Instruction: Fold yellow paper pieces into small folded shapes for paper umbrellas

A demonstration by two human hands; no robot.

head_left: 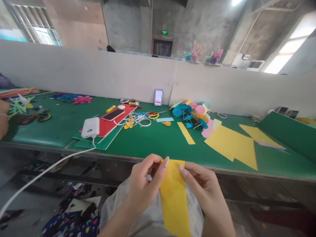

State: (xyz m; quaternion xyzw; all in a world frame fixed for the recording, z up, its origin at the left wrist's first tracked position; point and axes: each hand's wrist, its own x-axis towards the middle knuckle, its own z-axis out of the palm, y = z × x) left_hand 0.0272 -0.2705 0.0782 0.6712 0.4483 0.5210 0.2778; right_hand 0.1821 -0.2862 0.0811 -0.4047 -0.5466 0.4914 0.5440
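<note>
A yellow paper strip (174,200) hangs down over my lap, held at its top edge by both hands. My left hand (148,177) pinches the top left corner between thumb and fingers. At the top right corner, my right hand (199,184) grips the strip with its thumb in front and fingers behind. On the green table ahead lie a narrow yellow strip (186,133), a light blue paper strip (165,119) and a small folded yellow piece (167,123). Larger yellow sheets (232,144) rest to the right.
Small paper umbrellas (190,113) are heaped at the back. Scissors (153,115) lie beside tape and paper scraps. Left are a phone (113,115) on red board and a white power bank (90,127), whose cable (49,172) hangs past the table edge. Another person's arm (3,120) shows far left.
</note>
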